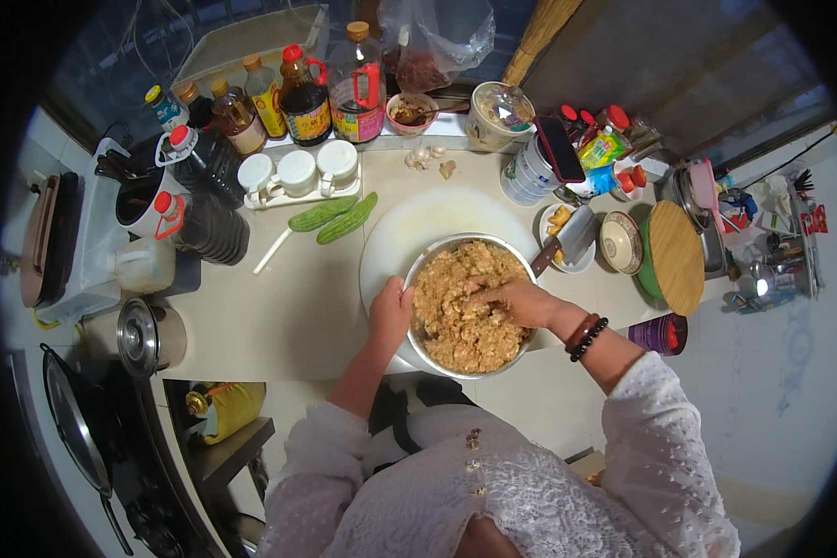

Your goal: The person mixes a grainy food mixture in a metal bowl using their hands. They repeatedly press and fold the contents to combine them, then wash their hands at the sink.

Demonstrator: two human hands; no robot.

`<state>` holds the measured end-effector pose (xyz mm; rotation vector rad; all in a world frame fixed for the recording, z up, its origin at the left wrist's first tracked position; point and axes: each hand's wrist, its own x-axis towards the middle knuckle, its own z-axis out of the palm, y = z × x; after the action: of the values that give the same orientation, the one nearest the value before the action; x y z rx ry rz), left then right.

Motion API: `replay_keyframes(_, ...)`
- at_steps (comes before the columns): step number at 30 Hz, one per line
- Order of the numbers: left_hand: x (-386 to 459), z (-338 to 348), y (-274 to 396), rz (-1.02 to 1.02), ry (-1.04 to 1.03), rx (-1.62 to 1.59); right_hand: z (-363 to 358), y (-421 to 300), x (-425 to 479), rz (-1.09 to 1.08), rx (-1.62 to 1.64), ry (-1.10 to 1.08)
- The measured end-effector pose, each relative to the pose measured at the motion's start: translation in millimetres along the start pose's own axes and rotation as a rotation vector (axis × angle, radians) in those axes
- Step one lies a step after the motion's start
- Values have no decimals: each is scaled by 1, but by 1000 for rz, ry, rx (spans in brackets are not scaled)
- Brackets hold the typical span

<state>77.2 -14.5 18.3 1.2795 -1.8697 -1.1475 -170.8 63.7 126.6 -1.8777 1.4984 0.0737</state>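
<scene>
A round metal bowl (pixel 438 364) full of a brown, ground-meat-like mixture (pixel 460 328) stands at the counter's front edge, partly over a round white cutting board (pixel 390 244). My left hand (pixel 390 314) grips the bowl's left rim. The fingers of my right hand (pixel 519 303) are sunk into the mixture from the right, so the fingertips are partly hidden and I cannot tell how they are closed. Beyond the bowl's right rim, a cleaver (pixel 576 234) lies across a small white plate (pixel 591 259) with pieces of ginger (pixel 559 217).
Two green cucumbers (pixel 335 220) lie left of the board, near white lidded seasoning jars (pixel 297 173). Sauce bottles (pixel 305 97) line the back ledge. At right stand a patterned bowl (pixel 621 243) and a round wooden board (pixel 676 258). A lidded metal pot (pixel 150 338) is at left.
</scene>
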Motion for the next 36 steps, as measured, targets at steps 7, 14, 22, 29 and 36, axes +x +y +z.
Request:
replay_keyframes(7, -6, 1, 8, -23, -10, 1, 58, -17, 13, -80, -337, 252)
replay_keyframes(14, -4, 0, 11, -3, -47, 103, 18, -16, 9, 277, -245, 197)
replay_keyframes(22, -5, 2, 15, -70, -78, 161, 39, -28, 48, 350, -153, 195)
replay_keyframes(29, -4, 17, 2, -9, 58, -4, 40, -45, 29, 280, -184, -39)
replay_keyframes(36, 0, 16, -11, -18, -8, -174, 21, -55, 80, 393, -40, 150)
